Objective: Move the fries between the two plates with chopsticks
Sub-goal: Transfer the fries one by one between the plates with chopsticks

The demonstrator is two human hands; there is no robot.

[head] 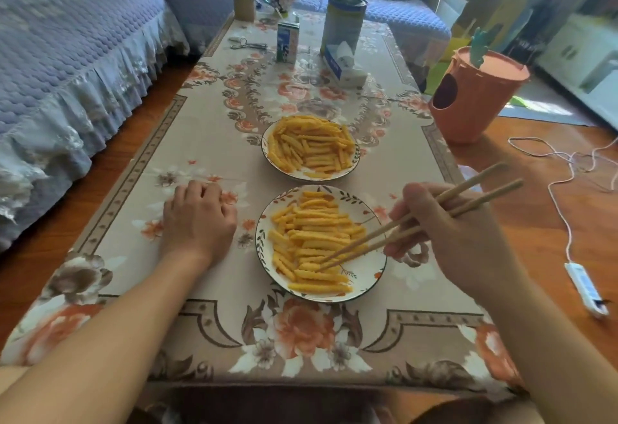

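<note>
Crinkle-cut yellow fries [314,243] lie heaped on the near plate [368,276]; more fill the far plate [351,169]. The right hand [461,236] grips chopsticks [401,226], tips among the near fries. The left hand [197,219] rests loosely curled, empty, on the tablecloth [207,142]. A tissue box [344,65] and carton [287,42] stand well beyond.

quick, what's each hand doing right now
Left hand: holds nothing, fingers loosely curled, resting on the table.
Right hand: grips the chopsticks, tips in the near plate's fries.
</note>
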